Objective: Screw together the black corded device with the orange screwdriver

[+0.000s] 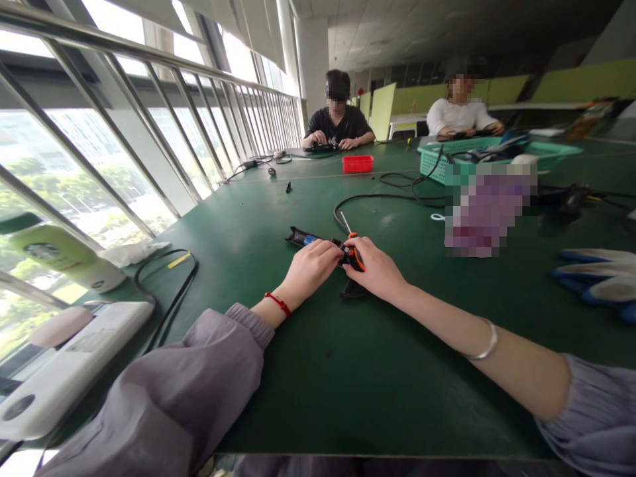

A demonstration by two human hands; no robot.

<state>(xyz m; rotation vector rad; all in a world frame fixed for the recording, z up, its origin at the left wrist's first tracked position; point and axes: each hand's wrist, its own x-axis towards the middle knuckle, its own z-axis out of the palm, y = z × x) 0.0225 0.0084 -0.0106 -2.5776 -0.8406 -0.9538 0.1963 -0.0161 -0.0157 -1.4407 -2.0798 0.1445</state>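
Left hand [311,268]: fingers curled down over the near end of a long black device [302,238] with a blue label. The device lies flat on the green table [308,371], and its far end sticks out past my knuckles to the left.

Right hand [380,271]: clenched around the orange-and-black handle of a screwdriver [354,256]. The thin metal shaft runs up and away from my fingers, tip pointing away from me. The 2 hands sit close together, thumbs nearly touching over the device.

Wrists: red string bracelet [278,303] on the left, silver bangle [489,341] on the right.

Just under my right hand lies a small dark loop [350,293]; I cannot tell what it is.

Beyond my hands a black cable [382,196] curves across the table. Further out past it sits a red tray [358,163].

Far right of my right hand are blue-and-white gloves [596,278]. Beyond and to the right is a green basket [497,158] with cables in it.

Left of my left arm a black cord [171,291] loops on the table, and a white power strip [64,371] lies near the edge by the window.

Across the table, well beyond my hands, 2 people sit with their own hands on their own work.
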